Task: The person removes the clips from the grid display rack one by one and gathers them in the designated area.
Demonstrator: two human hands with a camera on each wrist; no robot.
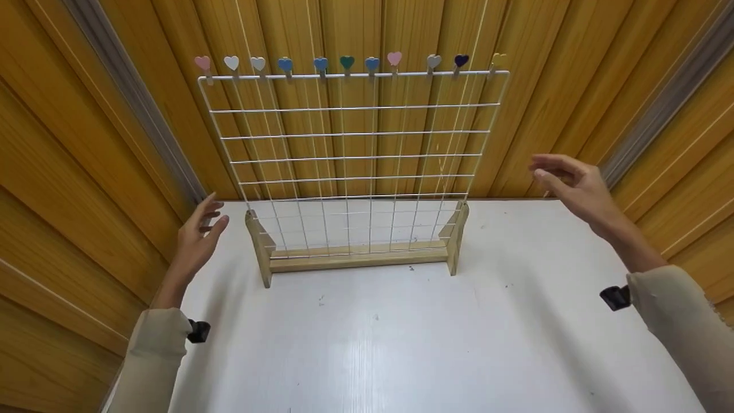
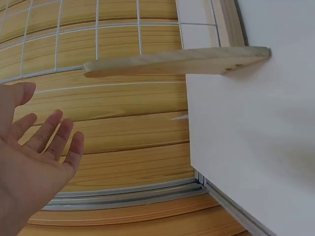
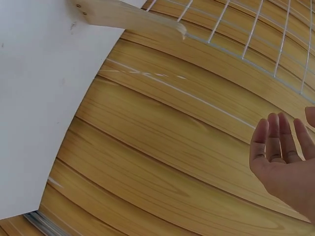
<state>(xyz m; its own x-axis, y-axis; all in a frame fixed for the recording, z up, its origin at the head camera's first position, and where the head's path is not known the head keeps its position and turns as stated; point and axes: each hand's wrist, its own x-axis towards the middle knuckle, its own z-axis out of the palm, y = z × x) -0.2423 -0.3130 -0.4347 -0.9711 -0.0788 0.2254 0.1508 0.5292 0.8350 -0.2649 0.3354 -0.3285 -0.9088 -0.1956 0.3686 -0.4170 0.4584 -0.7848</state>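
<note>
A white wire grid rack (image 1: 358, 135) stands upright in a wooden base (image 1: 358, 261) on the white table. Along its top wire sit several small heart clips, among them a pink heart clip (image 1: 202, 62), a green heart clip (image 1: 347, 62) and a yellow heart clip (image 1: 499, 59). My left hand (image 1: 199, 238) hovers left of the rack, fingers loosely bent and holding nothing. In the left wrist view its palm faces the wooden side foot (image 2: 172, 61), with space between. My right hand (image 1: 576, 186) hangs in the air to the right of the rack, fingers relaxed, likewise holding nothing.
The white table (image 1: 355, 344) reaches back to a wood-patterned wall (image 1: 355, 34). Similar panels rise on both sides, with grey metal corner strips (image 1: 137, 97) between them. A black wrist camera (image 1: 199, 331) is attached at each sleeve.
</note>
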